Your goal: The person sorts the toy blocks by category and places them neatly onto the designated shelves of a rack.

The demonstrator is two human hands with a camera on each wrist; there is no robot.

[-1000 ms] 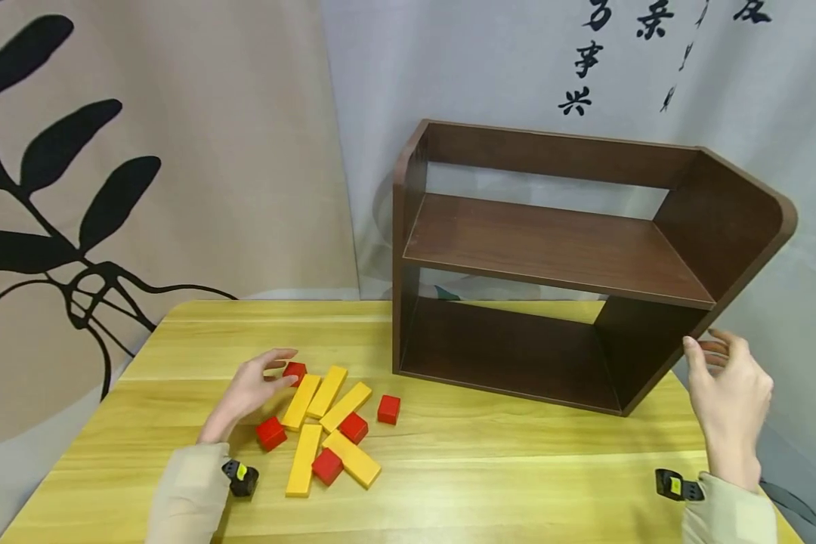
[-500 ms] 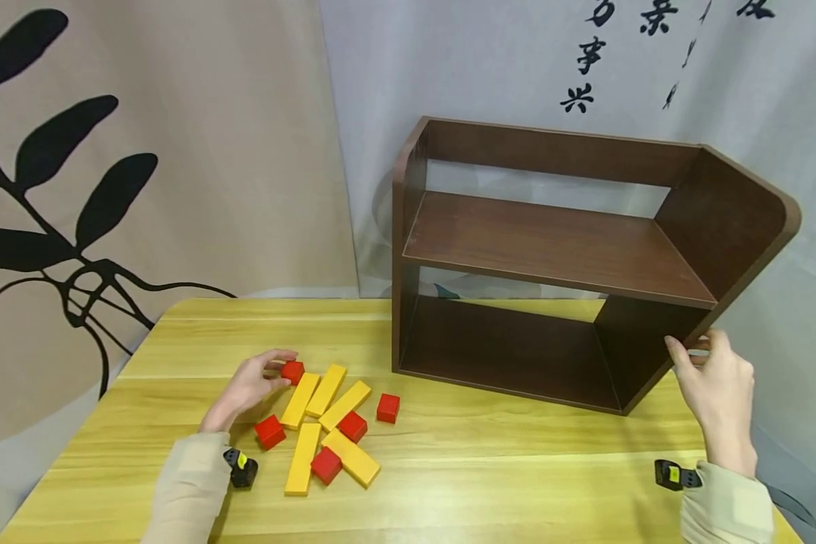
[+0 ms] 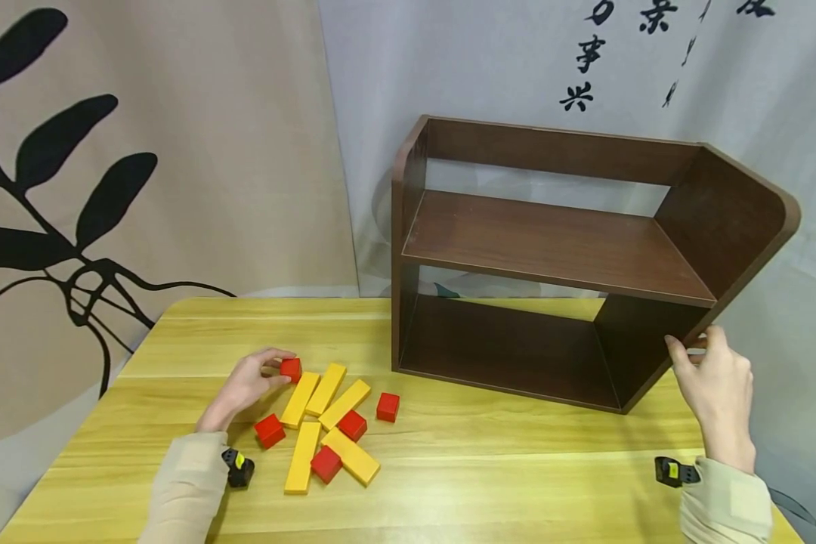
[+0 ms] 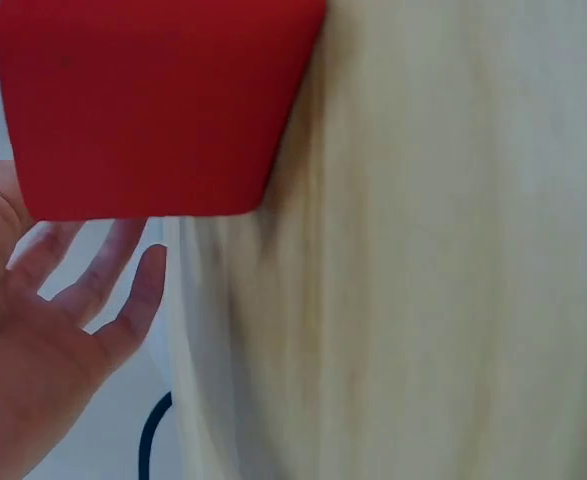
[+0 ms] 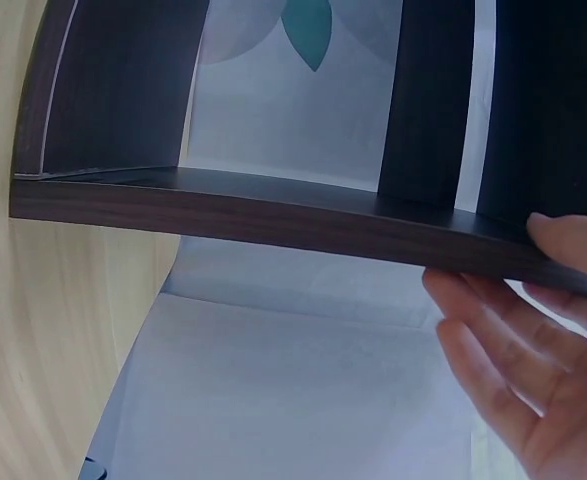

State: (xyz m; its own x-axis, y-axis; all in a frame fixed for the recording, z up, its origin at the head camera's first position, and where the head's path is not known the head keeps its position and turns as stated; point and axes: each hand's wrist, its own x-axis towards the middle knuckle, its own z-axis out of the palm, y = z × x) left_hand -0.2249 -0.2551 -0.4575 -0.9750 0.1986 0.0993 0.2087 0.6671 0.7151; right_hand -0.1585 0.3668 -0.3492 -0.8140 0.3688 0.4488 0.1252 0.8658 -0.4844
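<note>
The left hand (image 3: 245, 385) lies on the table (image 3: 489, 468) toward its left edge, thumb and fingers curled round a small red cube (image 3: 290, 369) and pinching it at the far left end of a loose scatter of blocks. In the left wrist view the fingers (image 4: 83, 290) look spread and relaxed beside a big red block face (image 4: 153, 100), so the pinch shows plainly only from the head camera. Beside that cube lie yellow planks (image 3: 324, 390), fanned and overlapping, with other red cubes (image 3: 270, 431) among them, all in the left half of the table, nearer the front edge than the back.

The right hand (image 3: 714, 389) is at the table's right edge, gripping the lower right side panel of a dark brown shelf (image 3: 551, 249): thumb on the front of the panel, fingers (image 5: 493, 350) wrapped behind its edge. The shelf stands on the right half of the table against the back edge, its open front facing the person.
</note>
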